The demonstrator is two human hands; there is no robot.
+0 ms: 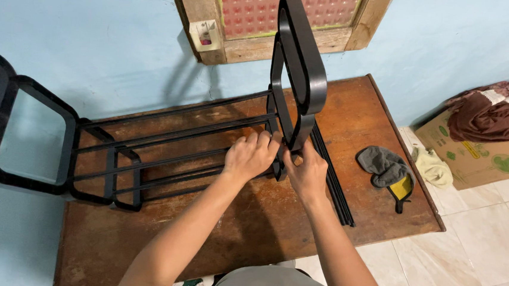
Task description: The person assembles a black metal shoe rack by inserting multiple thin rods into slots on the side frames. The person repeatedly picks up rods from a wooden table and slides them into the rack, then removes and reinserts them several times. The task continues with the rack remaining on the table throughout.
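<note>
A black rack made of side frames and long rods lies across a brown wooden table (382, 116). Its right side frame (301, 62) stands upright in the middle of the view. My left hand (251, 156) grips the ends of the lower rods (163, 160) where they meet that frame. My right hand (305, 171) is closed on the bottom of the same frame. The left side frame (28, 139) hangs over the table's left end.
Several loose black rods (332, 178) lie on the table just right of my hands. A grey and yellow glove (387, 169) rests near the right edge. On the tiled floor stands a cardboard box (480, 156) with brown cloth on top. A blue wall is behind.
</note>
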